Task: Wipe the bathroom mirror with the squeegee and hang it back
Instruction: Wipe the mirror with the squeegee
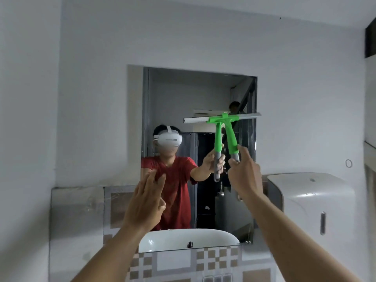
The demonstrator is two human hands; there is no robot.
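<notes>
The squeegee has a bright green handle with a grey grip and a long metal blade. My right hand is shut on the grey grip and holds the blade level against the upper right part of the bathroom mirror. The glass doubles the handle as a reflection just to its left. My left hand is raised in front of the mirror's lower left, fingers apart, holding nothing. A person in a red shirt with a white headset shows in the mirror.
A white paper-towel dispenser is fixed to the wall right of the mirror. A small ring hook sits on the wall above it. Checked tiles run below the mirror, and a reflected white basin shows at its bottom edge.
</notes>
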